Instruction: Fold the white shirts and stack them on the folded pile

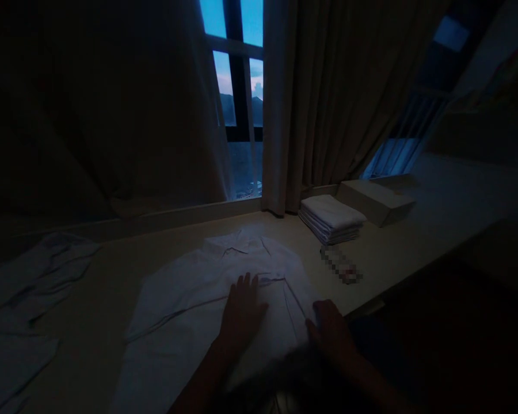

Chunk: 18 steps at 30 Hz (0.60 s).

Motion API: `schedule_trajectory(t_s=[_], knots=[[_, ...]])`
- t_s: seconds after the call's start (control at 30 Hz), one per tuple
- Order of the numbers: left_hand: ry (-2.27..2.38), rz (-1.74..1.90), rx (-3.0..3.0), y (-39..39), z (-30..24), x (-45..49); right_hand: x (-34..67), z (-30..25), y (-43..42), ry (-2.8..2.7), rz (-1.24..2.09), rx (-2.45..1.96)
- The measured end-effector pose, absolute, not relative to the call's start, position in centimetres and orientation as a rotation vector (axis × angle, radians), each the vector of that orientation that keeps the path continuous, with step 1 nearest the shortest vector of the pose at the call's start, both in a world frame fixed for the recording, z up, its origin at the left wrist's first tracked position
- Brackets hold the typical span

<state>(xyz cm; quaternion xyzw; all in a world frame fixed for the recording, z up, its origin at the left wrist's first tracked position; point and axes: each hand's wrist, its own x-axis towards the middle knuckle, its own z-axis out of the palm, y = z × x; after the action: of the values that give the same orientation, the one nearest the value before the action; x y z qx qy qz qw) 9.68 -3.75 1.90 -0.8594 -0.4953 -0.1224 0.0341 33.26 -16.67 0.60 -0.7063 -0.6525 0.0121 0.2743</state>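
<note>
The left hand [244,310] lay nearest the middle of a pale shirt [198,330], palm down and open, its fingers spread slightly and pointing away from the body. The right hand [333,330] was at the shirt's right edge, thumb and fingers apart around the border of the cloth; in the dim light I could not tell whether it pinched the fabric or only rested against it. The shirt was spread across the pale surface [397,253], its collar [224,246] at the far end, toward the window. A long crease ran across it from the left side to near the left hand, and a shorter one slanted down toward the right hand.

Well to the left, more pale garments [47,267] lay loosely on the same surface, rumpled and partly out of view. Right of the collar, near the shirt, was a narrow object [340,264], pixelated beyond recognition. Just behind it sat a neat stack of folded cloth [332,215], and beside that, farther right, a light-coloured box [377,201].

At the back, a dark left curtain [112,115] and a pleated right curtain [349,92] hung on either side of a window [237,115], which showed blue sky and dark hills.
</note>
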Motion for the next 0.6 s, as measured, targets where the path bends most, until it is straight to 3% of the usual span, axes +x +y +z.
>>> schedule_trajectory(t_s=[0.13, 0.3, 0.47, 0.6], knots=[[-1.553, -0.376, -2.628, -1.2, 2.7, 12.9, 33.7, 0.7, -15.6, -1.698, 0.140, -1.872], [-1.591, -0.366, -2.661, 0.3, 4.4, 15.8, 35.4, 3.2, -13.0, -1.120, 0.540, -1.787], [-1.681, -0.346, -2.627, 0.7, 4.4, 17.9, 38.8, 7.4, -7.0, -0.845, 0.647, -1.525], [-1.806, -0.396, -2.579, 1.2, 4.2, 18.2, 41.7, 10.1, -2.2, -0.925, 0.655, -1.483]])
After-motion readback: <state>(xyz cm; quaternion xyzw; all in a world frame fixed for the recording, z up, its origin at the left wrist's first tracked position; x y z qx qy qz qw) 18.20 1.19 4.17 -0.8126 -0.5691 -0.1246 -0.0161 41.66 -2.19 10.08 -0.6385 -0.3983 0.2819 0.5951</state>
